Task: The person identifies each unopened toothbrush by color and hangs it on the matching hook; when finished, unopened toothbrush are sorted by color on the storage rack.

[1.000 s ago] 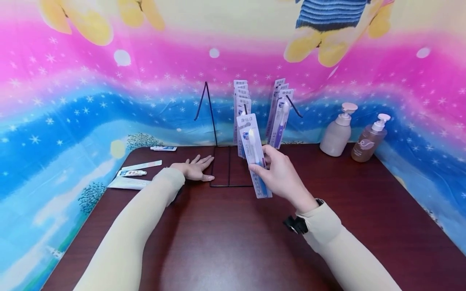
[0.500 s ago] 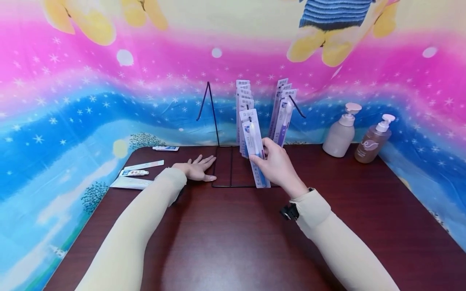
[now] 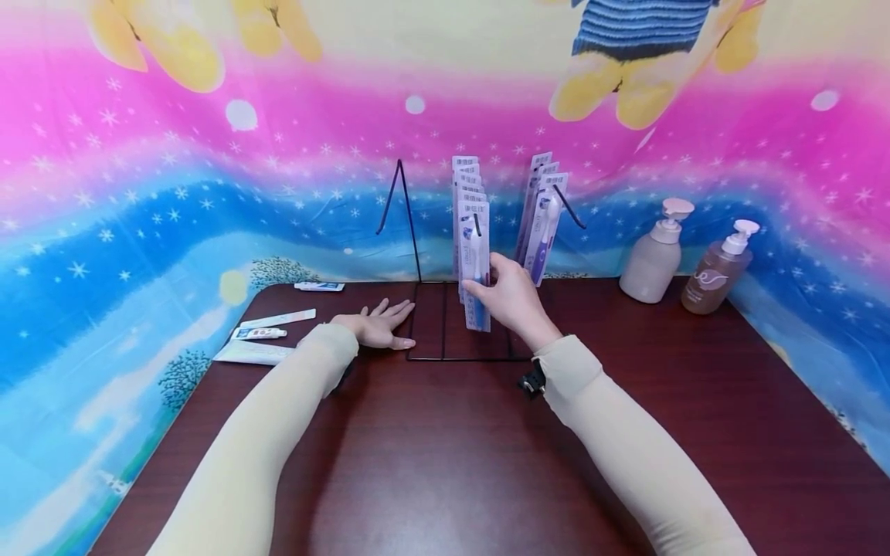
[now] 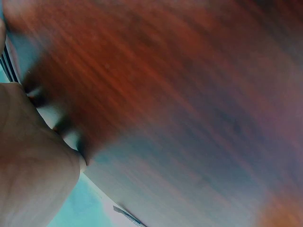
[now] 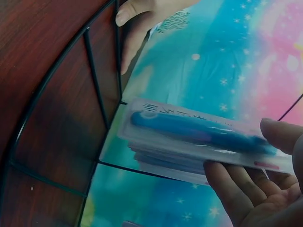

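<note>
My right hand [image 3: 511,300] pinches a packaged toothbrush [image 3: 476,259] with a blue handle between thumb and fingers. The card's top overlaps the tip of the middle hook, in front of a row of similar toothbrush packs [image 3: 467,171]. In the right wrist view the blue handle [image 5: 199,135] shows through the clear blister. My left hand [image 3: 378,327] lies flat on the table, fingers spread, with fingertips right at the base of the black wire rack [image 3: 459,360]. In the left wrist view, part of that hand [image 4: 33,165] fills the left edge, partly blurred.
More toothbrush packs [image 3: 545,224], the front one purple, hang on the rack's right hook. The left hook [image 3: 388,197] bears nothing. Toothpaste tubes [image 3: 253,352] and slim packs lie at left. Two pump bottles [image 3: 650,266] stand at right. A printed cloth [image 3: 334,216] backs the table.
My right hand has carried the blue toothbrush pack back and slightly left onto the middle hook, and the pack now stands more upright. My left hand stays in place.
</note>
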`<state>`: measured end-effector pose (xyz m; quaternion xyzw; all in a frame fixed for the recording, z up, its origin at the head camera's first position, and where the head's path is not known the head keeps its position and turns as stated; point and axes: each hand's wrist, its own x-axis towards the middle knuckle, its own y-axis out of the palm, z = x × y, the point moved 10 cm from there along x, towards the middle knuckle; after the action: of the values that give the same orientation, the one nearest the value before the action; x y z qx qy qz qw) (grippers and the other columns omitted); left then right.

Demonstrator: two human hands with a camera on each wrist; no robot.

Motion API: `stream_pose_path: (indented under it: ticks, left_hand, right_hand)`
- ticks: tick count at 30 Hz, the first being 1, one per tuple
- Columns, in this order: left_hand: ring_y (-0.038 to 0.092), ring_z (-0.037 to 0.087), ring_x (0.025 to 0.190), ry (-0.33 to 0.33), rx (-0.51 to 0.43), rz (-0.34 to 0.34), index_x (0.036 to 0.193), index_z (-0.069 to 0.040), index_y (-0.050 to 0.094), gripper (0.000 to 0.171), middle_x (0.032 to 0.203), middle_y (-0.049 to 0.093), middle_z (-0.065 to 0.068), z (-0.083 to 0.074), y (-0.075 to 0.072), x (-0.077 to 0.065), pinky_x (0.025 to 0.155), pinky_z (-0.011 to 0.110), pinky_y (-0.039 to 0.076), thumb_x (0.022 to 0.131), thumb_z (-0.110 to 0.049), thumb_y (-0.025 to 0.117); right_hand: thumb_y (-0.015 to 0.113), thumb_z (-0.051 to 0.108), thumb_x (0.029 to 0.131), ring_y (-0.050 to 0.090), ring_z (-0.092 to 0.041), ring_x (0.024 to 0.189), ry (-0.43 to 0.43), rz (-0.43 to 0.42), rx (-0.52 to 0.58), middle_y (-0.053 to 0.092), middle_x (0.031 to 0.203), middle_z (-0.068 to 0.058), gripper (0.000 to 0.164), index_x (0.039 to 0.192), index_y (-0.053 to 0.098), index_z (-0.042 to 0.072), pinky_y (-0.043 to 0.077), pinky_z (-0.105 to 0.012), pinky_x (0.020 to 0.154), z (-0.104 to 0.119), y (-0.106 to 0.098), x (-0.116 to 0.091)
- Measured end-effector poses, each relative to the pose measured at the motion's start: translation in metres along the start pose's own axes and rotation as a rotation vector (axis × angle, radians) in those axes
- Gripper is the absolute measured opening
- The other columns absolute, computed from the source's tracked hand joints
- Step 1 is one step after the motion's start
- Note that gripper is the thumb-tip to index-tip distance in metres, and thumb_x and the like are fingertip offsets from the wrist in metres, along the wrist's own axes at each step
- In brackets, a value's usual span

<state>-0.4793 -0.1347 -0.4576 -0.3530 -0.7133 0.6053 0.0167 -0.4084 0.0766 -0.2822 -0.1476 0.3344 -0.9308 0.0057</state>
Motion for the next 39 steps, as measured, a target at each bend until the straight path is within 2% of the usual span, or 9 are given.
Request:
stream_pose_path:
  ticks: [4, 12, 16, 21, 24, 28, 31, 35, 39]
  left_hand:
    - [-0.01, 0.032, 0.137, -0.004, 0.032, -0.004, 0.149, -0.024, -0.004, 0.09, 0.154, -0.008, -0.003, -0.009, -0.005, -0.007, 0.105, 0.058, -0.002, 0.084, -0.068, 0.04]
    - [-0.009, 0.032, 0.138, -0.002, 0.067, -0.016, 0.149, -0.023, -0.004, 0.088, 0.154, -0.007, -0.002, -0.011, -0.007, -0.006, 0.104, 0.059, 0.0, 0.086, -0.067, 0.039]
    - [-0.011, 0.031, 0.137, 0.001, 0.04, -0.008, 0.149, -0.025, -0.005, 0.09, 0.153, -0.009, -0.005, -0.007, -0.004, 0.003, 0.104, 0.058, -0.002, 0.083, -0.069, 0.041]
    - [-0.013, 0.025, 0.137, -0.021, 0.034, -0.009, 0.147, -0.033, -0.006, 0.097, 0.152, -0.012, -0.013, 0.004, 0.001, 0.017, 0.106, 0.056, -0.004, 0.075, -0.079, 0.038]
    - [-0.013, 0.024, 0.138, -0.015, 0.026, -0.017, 0.147, -0.034, -0.006, 0.098, 0.151, -0.011, -0.014, 0.003, 0.001, 0.019, 0.105, 0.056, -0.005, 0.073, -0.081, 0.037]
    - [-0.013, 0.028, 0.137, 0.001, 0.025, -0.005, 0.147, -0.032, -0.006, 0.096, 0.152, -0.011, -0.011, -0.002, 0.001, 0.016, 0.104, 0.058, -0.005, 0.076, -0.078, 0.038]
    - [-0.012, 0.03, 0.137, 0.004, 0.035, 0.006, 0.148, -0.028, -0.006, 0.094, 0.153, -0.01, -0.007, -0.006, -0.003, 0.011, 0.104, 0.059, -0.004, 0.08, -0.074, 0.04]
    - [-0.01, 0.033, 0.137, 0.01, 0.051, -0.01, 0.149, -0.023, -0.004, 0.092, 0.154, -0.008, -0.003, -0.008, -0.01, 0.003, 0.104, 0.06, -0.002, 0.083, -0.069, 0.041]
    - [-0.008, 0.034, 0.137, 0.018, 0.062, -0.03, 0.149, -0.022, -0.004, 0.091, 0.154, -0.007, -0.001, -0.002, -0.014, 0.001, 0.104, 0.06, 0.0, 0.084, -0.068, 0.04]
  right_hand:
    - [0.068, 0.035, 0.083, 0.063, -0.013, 0.077, 0.009, -0.009, 0.0, 0.065, 0.099, -0.002, 0.039, 0.115, 0.06, 0.015, 0.051, -0.034, 0.062, -0.005, 0.001, 0.004]
    - [0.069, 0.038, 0.081, 0.063, -0.013, 0.074, 0.019, -0.001, -0.023, 0.065, 0.097, -0.002, 0.039, 0.112, 0.062, 0.014, 0.05, -0.033, 0.059, -0.012, 0.002, 0.009]
    - [0.069, 0.04, 0.081, 0.063, -0.014, 0.075, 0.045, 0.026, -0.041, 0.065, 0.1, -0.003, 0.044, 0.116, 0.06, 0.015, 0.05, -0.034, 0.062, -0.016, 0.003, 0.009]
    - [0.069, 0.044, 0.079, 0.064, -0.013, 0.076, 0.074, 0.054, -0.066, 0.064, 0.104, -0.002, 0.052, 0.121, 0.057, 0.016, 0.051, -0.035, 0.065, -0.021, 0.005, 0.007]
    - [0.069, 0.047, 0.079, 0.063, -0.012, 0.074, 0.086, 0.065, -0.086, 0.065, 0.102, -0.002, 0.053, 0.12, 0.057, 0.016, 0.05, -0.034, 0.062, -0.025, 0.005, 0.005]
    - [0.069, 0.05, 0.076, 0.059, -0.015, 0.07, 0.102, 0.071, -0.138, 0.064, 0.092, 0.0, 0.049, 0.109, 0.06, 0.016, 0.046, -0.033, 0.058, -0.029, 0.003, -0.004]
    - [0.071, 0.053, 0.073, 0.056, -0.017, 0.072, 0.112, 0.08, -0.182, 0.062, 0.087, 0.001, 0.048, 0.103, 0.062, 0.016, 0.046, -0.034, 0.062, -0.032, 0.001, -0.015]
    - [0.069, 0.056, 0.073, 0.056, -0.017, 0.082, 0.113, 0.109, -0.249, 0.063, 0.095, -0.001, 0.056, 0.112, 0.062, 0.016, 0.047, -0.037, 0.072, -0.036, -0.003, -0.033]
    - [0.065, 0.058, 0.076, 0.056, -0.019, 0.09, 0.121, 0.158, -0.313, 0.063, 0.105, -0.005, 0.063, 0.121, 0.058, 0.016, 0.047, -0.04, 0.077, -0.043, -0.012, -0.051]
